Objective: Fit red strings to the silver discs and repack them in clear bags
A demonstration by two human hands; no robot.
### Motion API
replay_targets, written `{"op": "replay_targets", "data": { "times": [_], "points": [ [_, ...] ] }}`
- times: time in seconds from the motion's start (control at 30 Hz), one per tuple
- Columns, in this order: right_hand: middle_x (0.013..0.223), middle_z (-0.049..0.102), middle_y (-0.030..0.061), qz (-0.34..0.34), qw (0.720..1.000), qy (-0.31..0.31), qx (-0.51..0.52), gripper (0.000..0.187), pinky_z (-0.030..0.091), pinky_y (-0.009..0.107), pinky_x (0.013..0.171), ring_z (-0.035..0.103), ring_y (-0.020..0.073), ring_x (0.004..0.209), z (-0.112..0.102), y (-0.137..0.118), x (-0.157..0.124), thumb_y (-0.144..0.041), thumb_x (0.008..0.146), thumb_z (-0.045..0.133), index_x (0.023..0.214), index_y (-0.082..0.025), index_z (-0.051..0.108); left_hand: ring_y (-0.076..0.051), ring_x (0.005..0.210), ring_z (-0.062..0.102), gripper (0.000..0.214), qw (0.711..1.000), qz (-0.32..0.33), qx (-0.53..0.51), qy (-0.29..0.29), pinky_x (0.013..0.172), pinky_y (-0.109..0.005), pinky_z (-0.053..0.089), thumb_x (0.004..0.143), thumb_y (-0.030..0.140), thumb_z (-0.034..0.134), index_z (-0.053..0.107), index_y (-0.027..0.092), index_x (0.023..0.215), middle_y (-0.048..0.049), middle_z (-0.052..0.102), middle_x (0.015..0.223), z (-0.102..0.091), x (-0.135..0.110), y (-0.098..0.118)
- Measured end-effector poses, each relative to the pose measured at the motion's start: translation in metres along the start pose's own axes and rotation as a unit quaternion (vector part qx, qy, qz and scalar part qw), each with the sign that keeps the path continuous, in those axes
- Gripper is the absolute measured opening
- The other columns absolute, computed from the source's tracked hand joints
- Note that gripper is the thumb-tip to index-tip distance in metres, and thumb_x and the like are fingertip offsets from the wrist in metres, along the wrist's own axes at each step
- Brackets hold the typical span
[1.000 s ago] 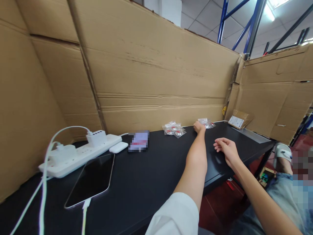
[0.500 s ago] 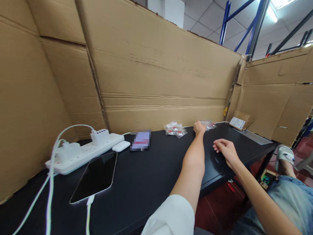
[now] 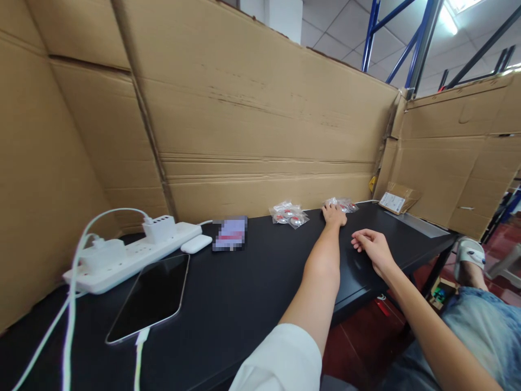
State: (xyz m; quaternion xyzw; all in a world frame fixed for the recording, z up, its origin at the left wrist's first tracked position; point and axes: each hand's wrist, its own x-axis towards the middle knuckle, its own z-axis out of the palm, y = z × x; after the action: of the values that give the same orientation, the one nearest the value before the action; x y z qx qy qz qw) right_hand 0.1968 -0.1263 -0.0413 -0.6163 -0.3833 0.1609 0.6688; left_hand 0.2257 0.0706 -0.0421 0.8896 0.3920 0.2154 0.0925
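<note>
My left arm stretches far across the black table (image 3: 252,293). My left hand (image 3: 334,215) lies palm down at the table's back edge, its fingertips touching a small pile of clear packets (image 3: 345,206) with red-and-white round parts inside. Its fingers look spread and I see nothing gripped. A second pile of the same packets (image 3: 290,214) lies a little to the left of that hand. My right hand (image 3: 371,247) rests on the table nearer to me, fingers loosely curled and apart, holding nothing.
Cardboard walls (image 3: 260,125) close in the table at the back, left and right. At the left lie a white power strip (image 3: 130,251) with chargers and cables, a dark tablet (image 3: 150,296), a small white case (image 3: 196,244) and a phone (image 3: 230,234). A labelled cardboard box (image 3: 396,199) sits at the far right.
My left hand has shifted slightly right and flattened against the far packet pile. My right hand has slid a little left. The view swayed slightly.
</note>
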Motion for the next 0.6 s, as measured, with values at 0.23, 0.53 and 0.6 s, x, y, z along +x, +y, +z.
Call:
{"op": "replay_targets", "data": {
  "times": [0.23, 0.53, 0.6],
  "points": [
    [0.062, 0.067, 0.0068, -0.001, 1.000, -0.002, -0.009, 0.018, 0.042, 0.021, 0.048, 0.056, 0.0121, 0.053, 0.000, 0.000, 0.000, -0.028, 0.065, 0.063, 0.073, -0.012, 0.068, -0.037, 0.140, 0.023, 0.065, 0.999, 0.016, 0.030, 0.005, 0.110, -0.054, 0.020, 0.091, 0.049, 0.037, 0.032, 0.017, 0.148, -0.0177, 0.031, 0.153, -0.005, -0.004, 0.000],
    [0.062, 0.066, 0.0066, 0.000, 1.000, -0.005, -0.017, 0.017, 0.042, 0.021, 0.048, 0.056, 0.0119, 0.053, 0.000, -0.001, 0.000, -0.027, 0.066, 0.061, 0.072, -0.013, 0.068, -0.027, 0.107, 0.059, 0.028, 0.959, 0.260, 0.104, 0.044, 0.092, -0.039, 0.043, 0.092, 0.018, 0.044, 0.065, 0.009, 0.108, -0.0190, 0.065, 0.108, -0.040, -0.059, -0.005],
    [0.063, 0.067, 0.0069, 0.003, 1.000, -0.006, -0.019, 0.017, 0.042, 0.022, 0.048, 0.056, 0.0120, 0.054, 0.000, -0.003, -0.001, -0.027, 0.067, 0.062, 0.072, -0.013, 0.068, -0.025, 0.091, 0.065, 0.027, 0.949, 0.287, 0.124, 0.031, 0.079, -0.036, 0.047, 0.092, 0.014, 0.041, 0.065, 0.010, 0.105, -0.0172, 0.067, 0.098, -0.049, -0.076, -0.020]
  ]
}}
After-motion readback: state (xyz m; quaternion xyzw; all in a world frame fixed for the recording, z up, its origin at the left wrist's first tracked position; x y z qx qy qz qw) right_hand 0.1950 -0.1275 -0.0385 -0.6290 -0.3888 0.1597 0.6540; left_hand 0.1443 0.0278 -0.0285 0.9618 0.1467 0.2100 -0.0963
